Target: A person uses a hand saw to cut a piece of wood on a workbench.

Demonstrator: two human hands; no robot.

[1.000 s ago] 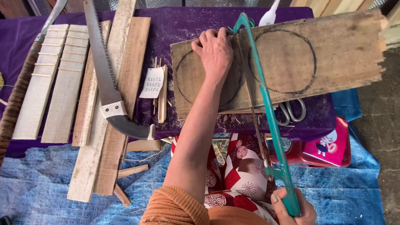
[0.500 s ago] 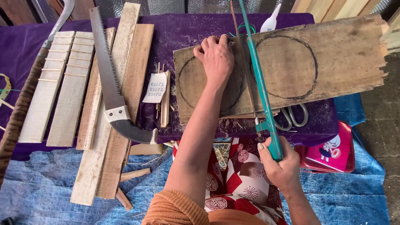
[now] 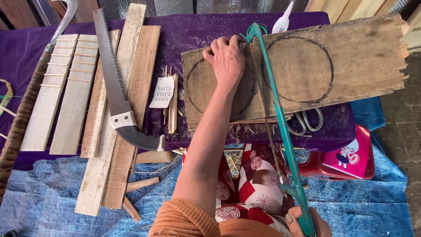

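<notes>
We see the left hand [image 3: 228, 59] pressed flat on the wooden board [image 3: 351, 66], fingers curled over its far edge, pinning it to the purple-covered counter [image 3: 184, 35]. Two black circles are drawn on the board, and the teal coping saw [image 3: 280, 118] crosses it between them. Down at the bottom edge, the right hand [image 3: 307, 221] has its grip wrapped tight round the saw's handle. Left of the board we spot a pruning saw [image 3: 116, 94] lying on planks, and scissors [image 3: 307, 120] peeking out beneath the board.
</notes>
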